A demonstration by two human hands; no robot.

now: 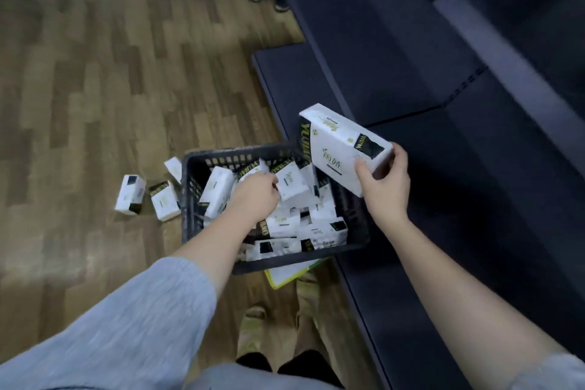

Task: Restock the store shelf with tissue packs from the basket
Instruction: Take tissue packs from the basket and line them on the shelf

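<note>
Floor: brown wood-plank flooring (95, 89), left of black slotted plastic basket (278, 263)
Shelf: dark blue empty store shelf (427, 168), right of basket
Writing: "YUMAO", black and gold
Right hand (384, 184): gripping white tissue pack (343, 146) above basket's right rim
Left hand (254, 196): inside basket, curled on white pack (292, 184)

Dim, flat indoor light; colours muted. Faint pale sheen on wood floor (95, 98) at left edge. Dark shelf (411, 73) swallows detail, near black. Soft shadows under basket (190, 199). Overall soft focus, motion blur strongest toward top edge. Wide-angle bending at corners.
</note>
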